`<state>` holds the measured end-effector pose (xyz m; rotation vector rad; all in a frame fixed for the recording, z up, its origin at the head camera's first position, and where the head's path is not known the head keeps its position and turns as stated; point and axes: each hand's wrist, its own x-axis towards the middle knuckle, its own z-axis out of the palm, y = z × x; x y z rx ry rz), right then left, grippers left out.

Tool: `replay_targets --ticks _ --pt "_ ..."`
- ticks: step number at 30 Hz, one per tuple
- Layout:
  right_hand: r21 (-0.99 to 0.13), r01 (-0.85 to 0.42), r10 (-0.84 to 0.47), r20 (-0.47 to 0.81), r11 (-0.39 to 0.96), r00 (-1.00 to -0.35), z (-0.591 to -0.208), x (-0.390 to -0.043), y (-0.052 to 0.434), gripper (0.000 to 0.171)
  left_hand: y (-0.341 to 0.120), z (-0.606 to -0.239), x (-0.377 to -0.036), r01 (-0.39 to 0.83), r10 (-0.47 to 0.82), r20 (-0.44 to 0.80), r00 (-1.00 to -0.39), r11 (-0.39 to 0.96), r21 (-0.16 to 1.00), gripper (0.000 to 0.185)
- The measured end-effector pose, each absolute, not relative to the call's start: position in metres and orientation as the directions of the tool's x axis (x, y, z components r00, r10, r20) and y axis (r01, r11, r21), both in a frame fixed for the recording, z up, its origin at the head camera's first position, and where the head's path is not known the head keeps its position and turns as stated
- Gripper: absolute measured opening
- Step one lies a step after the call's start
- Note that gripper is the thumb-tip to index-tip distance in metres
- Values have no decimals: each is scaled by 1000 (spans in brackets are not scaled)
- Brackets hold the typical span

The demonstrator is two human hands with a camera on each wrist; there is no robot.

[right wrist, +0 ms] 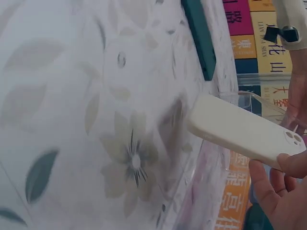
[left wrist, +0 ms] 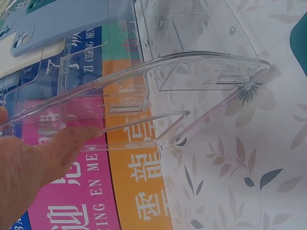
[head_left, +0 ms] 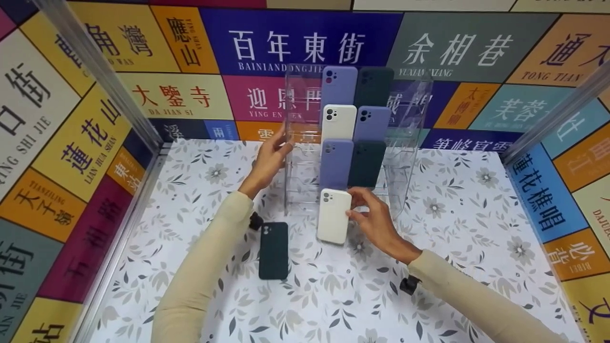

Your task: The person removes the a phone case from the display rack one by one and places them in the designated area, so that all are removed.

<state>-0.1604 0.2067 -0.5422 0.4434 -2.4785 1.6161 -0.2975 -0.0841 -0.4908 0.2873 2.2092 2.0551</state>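
A clear plastic display stand (head_left: 288, 190) stands at the back of the table with several phone cases on its steps. At its left side panel, my left hand (head_left: 268, 164) grips the edge; in the left wrist view a finger lies along the clear panel (left wrist: 206, 55). My right hand (head_left: 379, 226) pinches a white phone case (head_left: 333, 216) by its right edge, in front of the lowest steps. The right wrist view has this white case (right wrist: 235, 127) tilted, thumb on one side and fingers on the other. A dark green phone case (head_left: 274, 251) lies on the table to the left.
The stand bears purple cases (head_left: 337, 164), dark green cases (head_left: 367, 164) and another white case (head_left: 339, 120). Beneath is a flower-patterned table cover (head_left: 433, 286). Panels with Chinese lettering (head_left: 305, 40) rise behind, and metal posts (head_left: 112, 85) stand at the corners.
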Motion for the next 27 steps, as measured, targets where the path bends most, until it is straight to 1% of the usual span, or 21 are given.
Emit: replay_targets --ticks 3,6,12,20,27 --pt "-929 -217 -132 184 301 -974 -545 -158 204 51 -84 -490 -297 63 210 50 -976 55 997 66" --pt "-956 -139 -118 112 257 -987 -547 -157 202 52 -84 -490 -297 54 212 42 -976 50 997 66" --pt "-971 -70 -121 43 227 -992 -554 -154 198 52 -84 -490 -297 52 204 38 -978 68 996 65" --pt "-984 63 -206 -98 167 -974 -567 -152 186 56 -85 -489 -296 53 210 38 -977 65 996 66" --pt "-984 130 -233 -155 122 -960 -577 -152 173 57 -84 -489 -295 65 210 48 -976 73 995 66"
